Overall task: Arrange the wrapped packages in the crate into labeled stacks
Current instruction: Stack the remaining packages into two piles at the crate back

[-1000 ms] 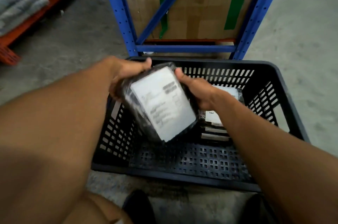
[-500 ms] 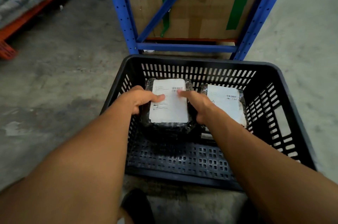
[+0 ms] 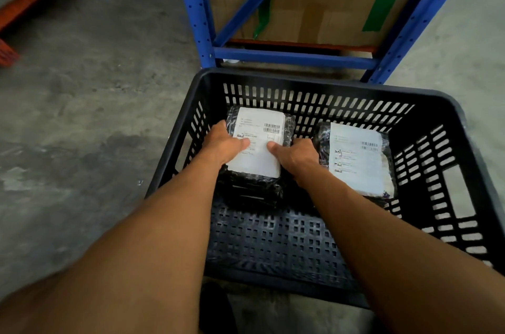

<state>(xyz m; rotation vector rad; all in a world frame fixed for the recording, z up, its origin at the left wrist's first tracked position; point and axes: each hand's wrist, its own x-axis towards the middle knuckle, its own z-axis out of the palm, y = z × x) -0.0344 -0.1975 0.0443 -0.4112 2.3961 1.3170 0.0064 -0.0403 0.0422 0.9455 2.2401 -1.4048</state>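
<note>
Pressing down now: left hand [image 3: 222, 146] and right hand [image 3: 296, 159] are gripping the top package [image 3: 258, 142], lifted a second ago, onto the left stack in the crate [image 3: 300, 79]; second stack [image 3: 358, 159] sitting just right of the right hand.

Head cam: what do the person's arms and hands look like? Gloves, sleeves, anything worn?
Both forearms are bare as far as the frame shows, with no sleeves in view. The left hand and right hand are bare: no gloves. No watch, band or ring shows; the fingers are partly hidden.
</note>
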